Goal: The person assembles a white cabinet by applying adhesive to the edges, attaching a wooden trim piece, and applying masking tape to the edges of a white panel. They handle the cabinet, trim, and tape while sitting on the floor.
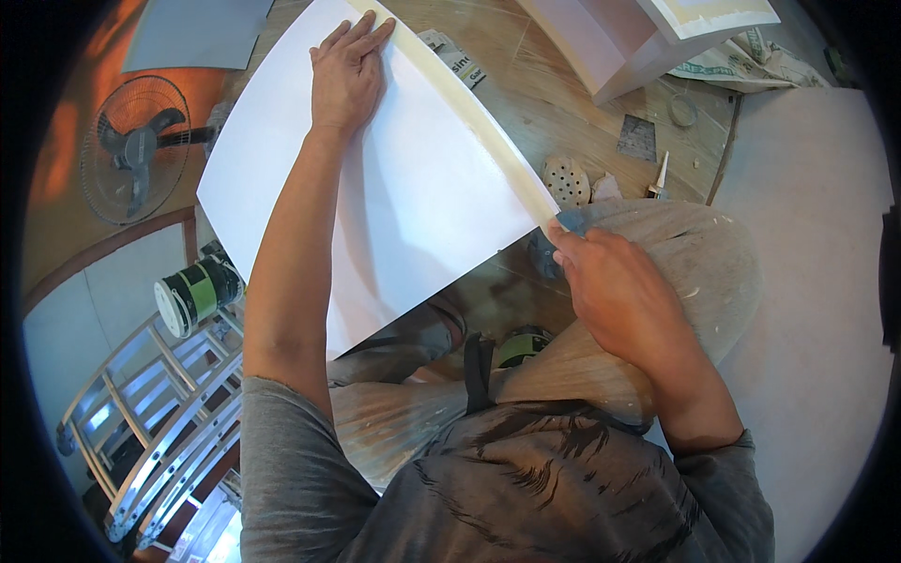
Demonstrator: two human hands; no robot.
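A large white panel lies tilted across my lap, with a pale yellow strip like masking tape along its right edge. My left hand rests flat near the panel's far end, its fingers spread and their tips reaching the strip. At the near right corner, my right hand is closed, its fingertips at the strip's end. A small blue-grey piece shows beside those fingertips; how it is held, and its kind, are hidden by the hand.
Right of the panel lie a perforated sanding disc, a dark grey sheet and a pointed nozzle. A white box-shaped piece stands beyond. At left are a fan, a green-banded bucket and an aluminium ladder.
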